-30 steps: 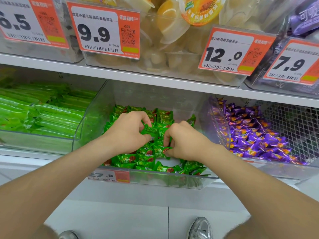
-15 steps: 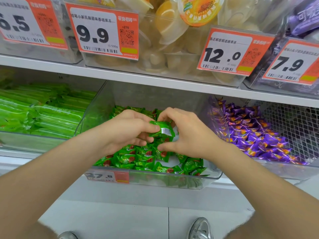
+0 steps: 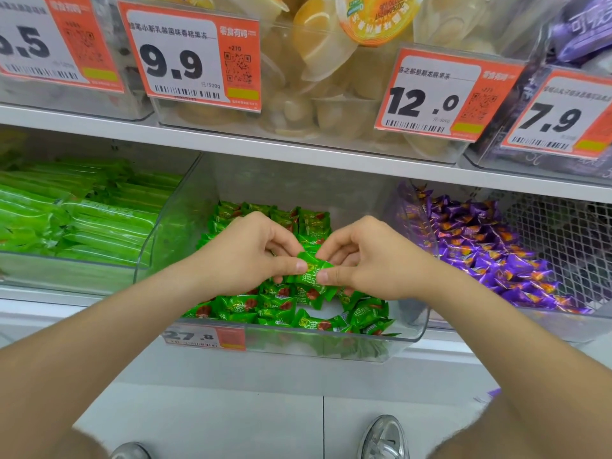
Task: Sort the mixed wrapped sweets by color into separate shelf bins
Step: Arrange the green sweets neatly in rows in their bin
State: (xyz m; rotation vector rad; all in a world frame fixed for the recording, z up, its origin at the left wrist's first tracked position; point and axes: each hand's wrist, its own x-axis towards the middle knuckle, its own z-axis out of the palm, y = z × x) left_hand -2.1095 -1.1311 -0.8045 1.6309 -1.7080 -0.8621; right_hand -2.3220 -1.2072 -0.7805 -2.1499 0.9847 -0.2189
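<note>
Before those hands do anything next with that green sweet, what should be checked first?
1. Grip on the sweet: ok. The left hand and right hand both pinch the green sweet, one at each end.
2. Colour matches the bin below: ok. The middle bin holds green sweets.
3. Room in that bin: ok. Its pile lies below the front wall.
4. Stray colours under the hands: cannot tell, hidden.
5. Purple sweets to the right free of green: ok, none shows.

I see a white shelf (image 3: 39, 301), three clear bins (image 3: 298, 344) side by side on it, green sticks (image 3: 99, 226) left, green sweets (image 3: 281, 306) middle, purple sweets (image 3: 490, 246) right.
</note>
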